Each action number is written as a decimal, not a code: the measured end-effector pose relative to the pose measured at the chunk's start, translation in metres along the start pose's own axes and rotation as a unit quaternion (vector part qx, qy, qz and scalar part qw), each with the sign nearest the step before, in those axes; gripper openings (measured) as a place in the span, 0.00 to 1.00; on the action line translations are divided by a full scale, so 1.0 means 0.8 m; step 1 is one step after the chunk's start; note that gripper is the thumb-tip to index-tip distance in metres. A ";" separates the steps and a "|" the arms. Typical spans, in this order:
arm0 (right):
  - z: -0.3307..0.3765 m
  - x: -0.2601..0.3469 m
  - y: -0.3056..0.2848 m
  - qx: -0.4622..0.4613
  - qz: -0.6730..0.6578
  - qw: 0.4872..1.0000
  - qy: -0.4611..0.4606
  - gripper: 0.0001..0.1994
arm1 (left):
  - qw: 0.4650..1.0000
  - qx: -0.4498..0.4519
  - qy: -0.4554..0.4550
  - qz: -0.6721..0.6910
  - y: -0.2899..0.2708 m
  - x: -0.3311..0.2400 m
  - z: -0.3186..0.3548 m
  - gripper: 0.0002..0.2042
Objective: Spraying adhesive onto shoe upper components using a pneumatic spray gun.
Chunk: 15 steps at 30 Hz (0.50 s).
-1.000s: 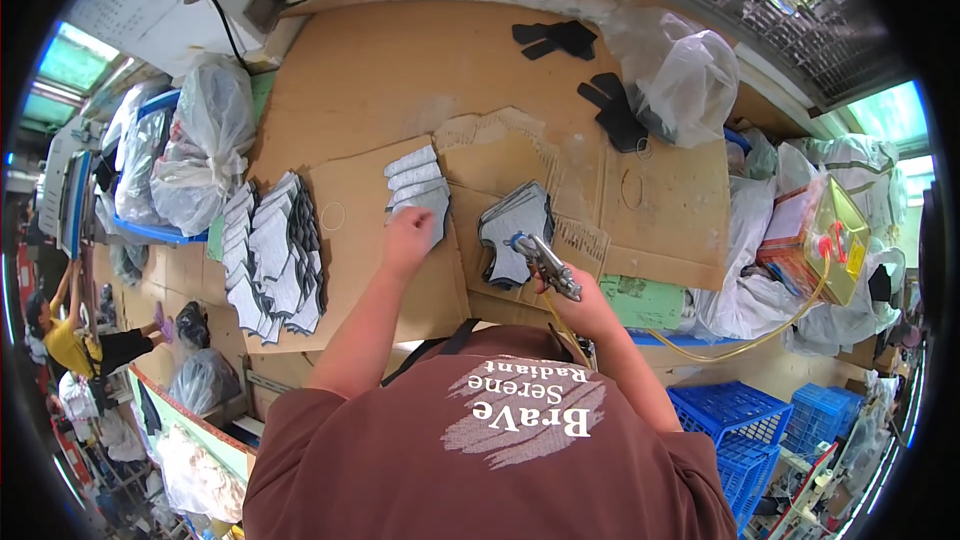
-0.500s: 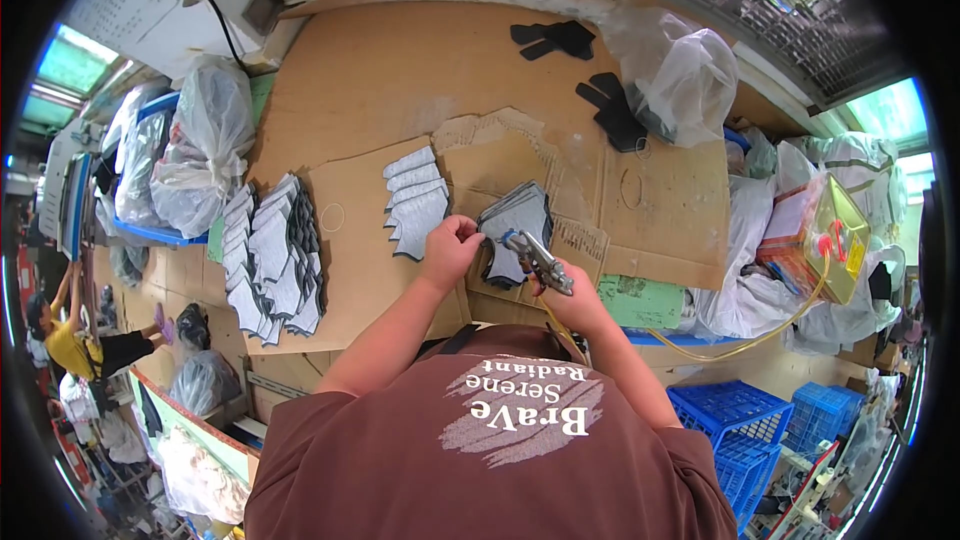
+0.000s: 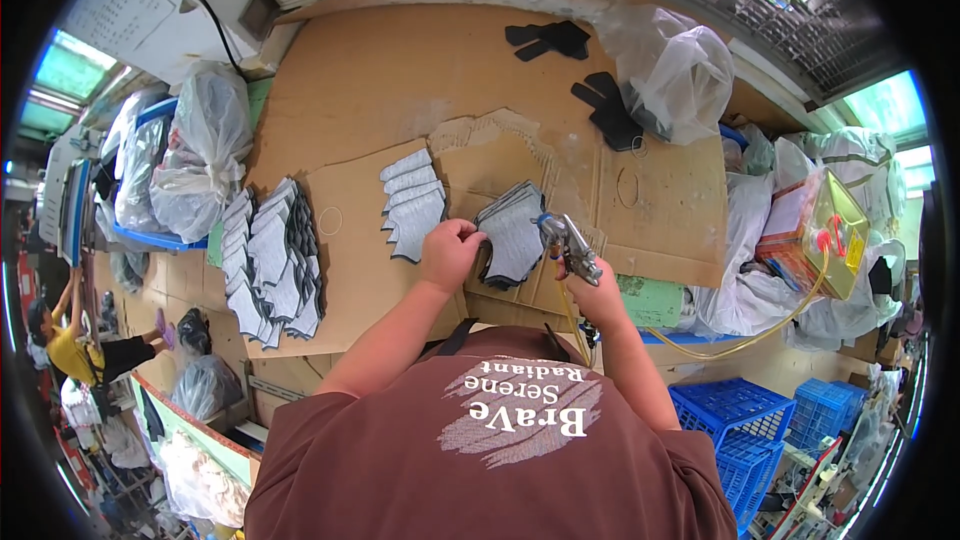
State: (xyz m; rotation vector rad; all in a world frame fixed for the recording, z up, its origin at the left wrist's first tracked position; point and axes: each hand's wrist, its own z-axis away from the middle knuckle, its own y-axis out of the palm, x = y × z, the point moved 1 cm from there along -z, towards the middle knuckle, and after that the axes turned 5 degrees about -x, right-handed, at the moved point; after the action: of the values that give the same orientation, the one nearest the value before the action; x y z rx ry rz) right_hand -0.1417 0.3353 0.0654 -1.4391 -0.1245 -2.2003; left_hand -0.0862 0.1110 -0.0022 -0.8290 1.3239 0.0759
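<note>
- grey cut pieces (image 3: 512,233) lie stacked on the cardboard sheet (image 3: 660,210), my left hand (image 3: 450,252) pinching their left edge.
- my right hand (image 3: 598,292) is closed around a metal spray gun (image 3: 572,245), just beside the stack.

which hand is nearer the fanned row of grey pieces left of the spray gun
Left. The left hand sits right beside the fanned grey pieces; the right hand holds the spray gun, farther away.

Shiny bare metal on the spray gun (image 3: 572,248), catching the light. Just left of it, the stack of grey pieces (image 3: 512,233) looks matt, felt-like cloth. Under both, the cardboard sheets (image 3: 660,210) are dull brown paperboard, rough-edged. Up beyond the gun, a clear plastic bag (image 3: 672,70) gleams, crinkled and glossy.
</note>
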 end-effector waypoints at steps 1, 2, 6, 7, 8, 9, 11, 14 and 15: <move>0.000 -0.002 0.000 0.005 0.001 1.000 -0.020 0.10 | 1.000 0.001 0.001 -0.004 0.001 -0.001 0.000 0.08; 0.001 -0.004 0.000 0.005 0.000 1.000 -0.020 0.10 | 1.000 0.001 0.002 -0.009 0.001 -0.002 0.000 0.07; 0.006 0.000 0.002 0.025 -0.022 0.997 -0.068 0.09 | 0.999 -0.004 0.029 0.014 -0.001 0.002 0.005 0.07; 0.008 0.002 0.002 0.035 -0.029 0.997 -0.063 0.08 | 0.999 0.006 0.010 0.047 -0.006 0.001 0.007 0.06; 0.009 0.004 0.002 0.035 -0.029 0.997 -0.062 0.08 | 0.997 0.016 -0.010 0.080 -0.011 0.002 0.007 0.05; 0.011 0.006 0.002 0.042 -0.015 0.997 -0.061 0.08 | 0.997 0.015 -0.010 0.080 -0.018 0.016 0.004 0.05; 0.011 0.007 0.002 0.050 -0.003 0.997 -0.059 0.08 | 0.968 0.025 -0.125 0.218 -0.040 0.061 -0.008 0.05; 0.009 0.001 0.002 0.059 -0.008 0.996 -0.071 0.08 | 0.950 -0.004 -0.195 0.244 -0.084 0.088 -0.028 0.06; 0.009 0.001 0.005 0.066 -0.009 0.996 -0.067 0.09 | 0.960 0.011 -0.210 0.186 -0.098 0.106 -0.032 0.06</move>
State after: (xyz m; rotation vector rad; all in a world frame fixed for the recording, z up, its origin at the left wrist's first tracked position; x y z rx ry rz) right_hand -0.1343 0.3342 0.0684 -1.5164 -0.3239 -2.0661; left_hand -0.0445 0.0065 -0.0380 -0.4980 1.0575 0.5059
